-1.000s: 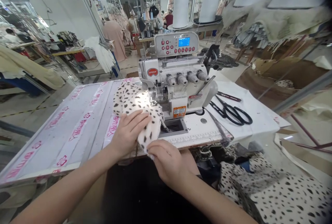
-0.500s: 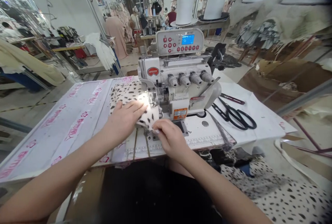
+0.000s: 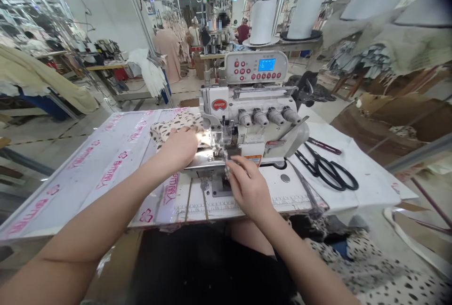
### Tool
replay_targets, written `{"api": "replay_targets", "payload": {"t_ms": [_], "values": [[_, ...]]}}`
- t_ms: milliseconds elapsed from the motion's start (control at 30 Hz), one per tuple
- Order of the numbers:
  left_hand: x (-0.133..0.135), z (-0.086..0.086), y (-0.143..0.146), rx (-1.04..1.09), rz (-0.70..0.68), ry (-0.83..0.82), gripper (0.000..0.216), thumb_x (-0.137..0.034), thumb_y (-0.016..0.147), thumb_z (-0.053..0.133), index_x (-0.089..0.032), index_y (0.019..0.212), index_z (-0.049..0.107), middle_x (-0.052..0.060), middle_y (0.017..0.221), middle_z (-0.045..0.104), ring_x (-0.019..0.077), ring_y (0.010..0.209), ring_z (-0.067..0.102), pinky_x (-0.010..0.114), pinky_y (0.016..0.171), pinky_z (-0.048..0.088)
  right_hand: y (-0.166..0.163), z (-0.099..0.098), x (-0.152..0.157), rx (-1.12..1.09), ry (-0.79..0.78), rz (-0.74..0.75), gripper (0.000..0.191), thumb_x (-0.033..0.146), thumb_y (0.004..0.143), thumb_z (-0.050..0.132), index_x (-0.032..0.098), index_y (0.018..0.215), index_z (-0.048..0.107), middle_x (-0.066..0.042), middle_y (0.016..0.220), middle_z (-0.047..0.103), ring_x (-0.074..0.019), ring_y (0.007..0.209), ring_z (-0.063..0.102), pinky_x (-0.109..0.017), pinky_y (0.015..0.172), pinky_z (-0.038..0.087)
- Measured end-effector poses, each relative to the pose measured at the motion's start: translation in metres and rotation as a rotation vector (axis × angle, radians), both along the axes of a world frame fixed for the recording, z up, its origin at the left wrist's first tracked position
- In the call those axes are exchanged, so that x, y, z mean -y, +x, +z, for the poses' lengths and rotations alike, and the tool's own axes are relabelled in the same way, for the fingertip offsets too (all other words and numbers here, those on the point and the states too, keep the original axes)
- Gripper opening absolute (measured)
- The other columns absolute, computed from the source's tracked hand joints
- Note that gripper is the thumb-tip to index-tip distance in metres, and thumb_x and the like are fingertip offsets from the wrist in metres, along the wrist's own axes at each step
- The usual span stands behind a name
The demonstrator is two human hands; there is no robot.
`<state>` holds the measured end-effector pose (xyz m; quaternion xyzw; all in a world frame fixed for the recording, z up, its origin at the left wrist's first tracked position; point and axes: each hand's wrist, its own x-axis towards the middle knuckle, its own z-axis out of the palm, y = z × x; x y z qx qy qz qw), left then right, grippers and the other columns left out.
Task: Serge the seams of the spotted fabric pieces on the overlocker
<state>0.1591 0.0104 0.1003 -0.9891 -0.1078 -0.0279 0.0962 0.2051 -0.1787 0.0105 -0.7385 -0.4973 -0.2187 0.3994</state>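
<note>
Cream fabric with dark spots lies bunched at the left of the white overlock sewing machine, its near edge under the machine's lamp light. My left hand is on top of this fabric, fingers curled over it, fingertips partly hidden. In front of the needle area, my right hand has thumb and fingers pinched together. Something small and pale shows at its fingertips, too small to name. The metal sewing plate is bare between the two hands.
Black scissors and a dark red-handled tool lie right of the machine. White thread cones stand behind it. More spotted fabric hangs at lower right. Printed plastic covers the table's left side. People sit far back.
The spotted fabric has shifted back and left, away from the plate's front, with my left hand on it. My right hand has come off the fabric's near corner. The view has tilted up slightly.
</note>
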Motion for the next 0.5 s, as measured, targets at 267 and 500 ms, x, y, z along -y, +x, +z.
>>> {"api": "replay_targets", "payload": {"t_ms": [267, 500], "values": [[-0.035, 0.001, 0.054, 0.092, 0.098, -0.119, 0.036, -0.003, 0.074, 0.036, -0.010, 0.099, 0.061, 0.019, 0.100, 0.061, 0.0303, 0.092, 0.055, 0.043, 0.073, 0.044, -0.002, -0.054, 0.006, -0.224, -0.163, -0.023, 0.022, 0.018, 0.088, 0.040, 0.012, 0.101, 0.056, -0.013, 0.091, 0.060, -0.0256, 0.090, 0.056, -0.043, 0.077, 0.049], [-0.012, -0.008, -0.019, 0.113, 0.063, -0.190, 0.054, 0.003, 0.072, 0.040, -0.011, 0.123, 0.047, 0.016, 0.130, 0.047, 0.0286, 0.120, 0.044, 0.042, 0.093, 0.042, -0.008, -0.035, 0.015, -0.633, 0.004, 0.161, 0.024, 0.035, 0.088, 0.046, 0.015, 0.091, 0.059, -0.011, 0.090, 0.063, -0.0236, 0.085, 0.059, -0.040, 0.077, 0.049]]}}
